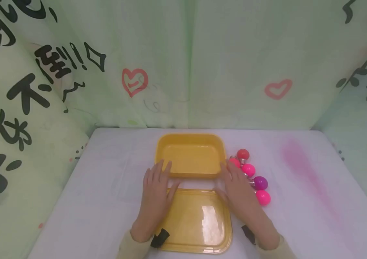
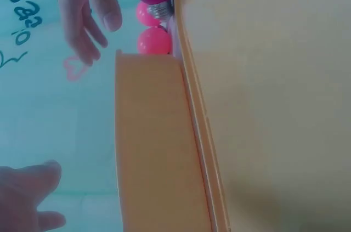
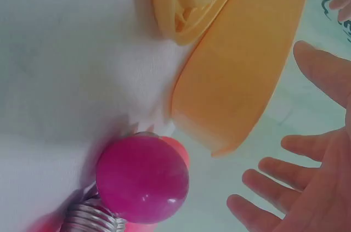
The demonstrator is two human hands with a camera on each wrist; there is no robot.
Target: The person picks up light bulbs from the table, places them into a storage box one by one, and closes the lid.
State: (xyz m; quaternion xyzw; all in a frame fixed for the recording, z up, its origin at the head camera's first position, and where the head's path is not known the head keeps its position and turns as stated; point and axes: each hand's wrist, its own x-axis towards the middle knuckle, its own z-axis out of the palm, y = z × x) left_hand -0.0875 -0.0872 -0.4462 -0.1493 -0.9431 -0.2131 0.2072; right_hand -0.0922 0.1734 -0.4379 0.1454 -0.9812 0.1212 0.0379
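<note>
My left hand (image 1: 155, 196) is over the near left corner of a yellow plastic box (image 1: 191, 158), fingers extended and pointing forward. At the opposite near corner is my right hand (image 1: 243, 196), its fingers spread, as the right wrist view also shows. Neither hand grips anything. The box is bare inside, its open side up. Directly in front of it lies a flat yellow lid (image 1: 186, 225), partly overlapped by both thumbs in the head view. Beside the right hand are small light bulbs with silver screw bases, among them a purple bulb (image 1: 261, 183) and a red bulb (image 1: 243, 154).
More bulbs, such as a pink bulb (image 1: 263, 197), lie in a loose row along the box's right side, partly hidden by the right hand. A white cloth (image 1: 112, 187) with a pink stain (image 1: 303, 169) covers the table. Printed curtains (image 1: 228, 64) enclose its back and sides.
</note>
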